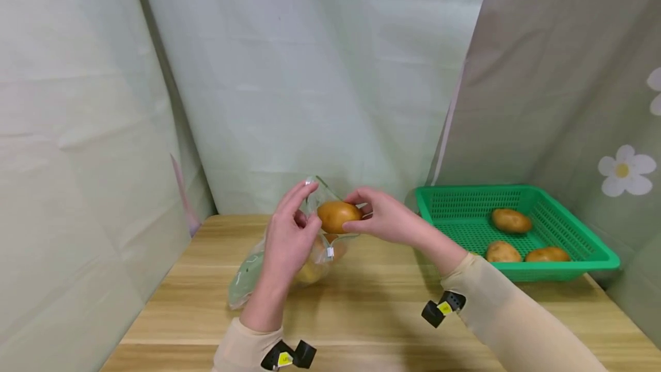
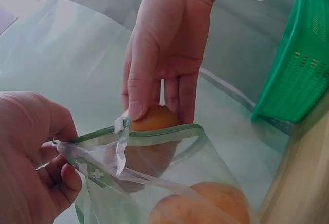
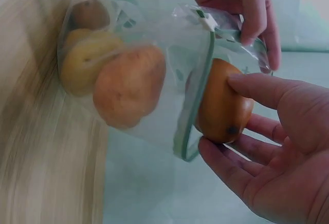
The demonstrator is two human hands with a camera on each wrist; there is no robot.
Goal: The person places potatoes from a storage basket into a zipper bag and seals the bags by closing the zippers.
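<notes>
My left hand (image 1: pixel 292 233) pinches the green-zippered rim of a clear plastic bag (image 1: pixel 279 257), holding its mouth open above the wooden table (image 1: pixel 361 297). Between thumb and fingers my right hand (image 1: pixel 384 218) grips a brown potato (image 1: pixel 338 216) halfway into that mouth. In the left wrist view the potato (image 2: pixel 154 124) sits just behind the bag rim (image 2: pixel 149 134). The right wrist view shows the potato (image 3: pixel 222 100) at the opening and several potatoes (image 3: pixel 126 82) inside the bag (image 3: pixel 169 64).
A green plastic basket (image 1: pixel 578 228) stands at the table's right back corner with three potatoes (image 1: pixel 511 220) in it. Pale cloth walls close in behind and on both sides. Bare tabletop lies in front of the bag.
</notes>
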